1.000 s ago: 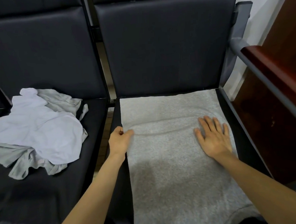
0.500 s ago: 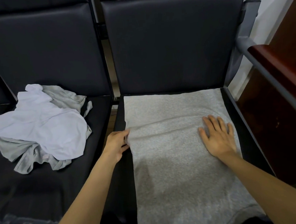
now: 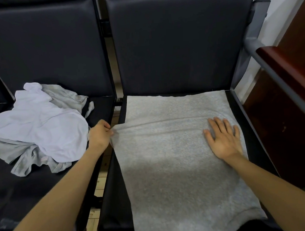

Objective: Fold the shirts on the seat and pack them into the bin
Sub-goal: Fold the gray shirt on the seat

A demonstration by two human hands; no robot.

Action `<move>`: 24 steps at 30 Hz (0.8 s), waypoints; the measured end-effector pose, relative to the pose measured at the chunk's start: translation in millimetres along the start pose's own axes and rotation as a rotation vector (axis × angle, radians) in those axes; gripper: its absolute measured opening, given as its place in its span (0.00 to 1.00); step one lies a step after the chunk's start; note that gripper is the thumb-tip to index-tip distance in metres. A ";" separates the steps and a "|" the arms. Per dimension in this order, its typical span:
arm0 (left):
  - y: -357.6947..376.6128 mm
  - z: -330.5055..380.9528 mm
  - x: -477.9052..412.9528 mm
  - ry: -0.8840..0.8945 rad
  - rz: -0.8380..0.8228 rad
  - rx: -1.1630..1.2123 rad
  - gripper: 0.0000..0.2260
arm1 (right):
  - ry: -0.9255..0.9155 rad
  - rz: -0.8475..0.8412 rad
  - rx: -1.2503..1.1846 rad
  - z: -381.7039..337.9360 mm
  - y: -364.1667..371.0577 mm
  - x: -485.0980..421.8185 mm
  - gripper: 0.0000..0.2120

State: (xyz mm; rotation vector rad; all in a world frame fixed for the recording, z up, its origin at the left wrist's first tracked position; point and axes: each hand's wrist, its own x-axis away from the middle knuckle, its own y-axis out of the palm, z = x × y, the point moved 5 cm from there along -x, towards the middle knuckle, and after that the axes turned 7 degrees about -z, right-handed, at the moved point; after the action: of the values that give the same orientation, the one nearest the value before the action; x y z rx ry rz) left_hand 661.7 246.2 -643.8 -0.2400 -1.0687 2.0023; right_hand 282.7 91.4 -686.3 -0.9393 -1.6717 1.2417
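Note:
A grey heathered shirt (image 3: 170,160) lies spread flat over the right black seat (image 3: 251,132) and hangs past its front edge. My left hand (image 3: 100,134) pinches the shirt's left edge and draws it out over the gap between the seats, raising a ridge across the cloth. My right hand (image 3: 224,139) lies flat with fingers spread on the shirt's right side, pressing it down. On the left seat (image 3: 19,195) a white shirt (image 3: 39,124) sits crumpled on top of a light grey shirt (image 3: 25,158). No bin is in view.
Tall black seat backs (image 3: 179,42) rise behind both seats. A grey metal armrest (image 3: 270,67) runs along the right seat, with a dark red wooden cabinet (image 3: 294,106) beyond it. Tiled floor (image 3: 100,182) shows through the gap between the seats.
My left hand has moved left, off the right seat, pulling the grey shirt's edge with it. The right hand has stayed flat on the shirt.

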 end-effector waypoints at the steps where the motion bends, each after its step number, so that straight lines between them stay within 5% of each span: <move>1: 3.1 6.1 1.1 0.035 0.008 -0.056 0.10 | 0.001 -0.004 0.012 0.3 -0.8 -3.2 0.28; 5: 38.0 57.1 42.8 0.378 0.160 -0.215 0.14 | 0.037 -0.033 0.041 -1.5 -1.2 -14.8 0.28; 7: 77.7 76.9 72.7 0.503 0.004 -0.301 0.15 | 0.031 -0.042 0.038 -2.8 -1.1 -21.2 0.28; 11: 136.1 66.4 87.4 0.329 -0.357 -0.554 0.27 | 0.000 -0.119 0.034 2.5 -6.3 -43.5 0.28; 14: 140.5 65.7 64.7 0.280 -0.396 -0.623 0.29 | -0.016 -0.182 -0.072 -6.3 -17.9 -45.2 0.28; 18: 140.1 81.8 26.6 0.275 -0.446 -0.650 0.30 | -0.171 0.017 -0.196 -58.9 -33.7 13.3 0.23; 22: 138.4 90.4 6.3 0.375 -0.414 -0.580 0.28 | -0.083 -0.313 -0.043 -71.5 8.9 75.3 0.29; 24: 132.5 94.7 20.3 0.496 -0.325 -0.547 0.25 | -0.089 -0.310 0.006 -62.1 15.8 76.9 0.31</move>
State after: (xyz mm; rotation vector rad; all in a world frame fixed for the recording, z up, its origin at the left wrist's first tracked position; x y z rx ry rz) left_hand 523.4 166.1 -681.6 -0.7552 -1.2089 1.2389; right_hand 312.6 186.5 -677.3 -0.5988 -1.8022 1.0902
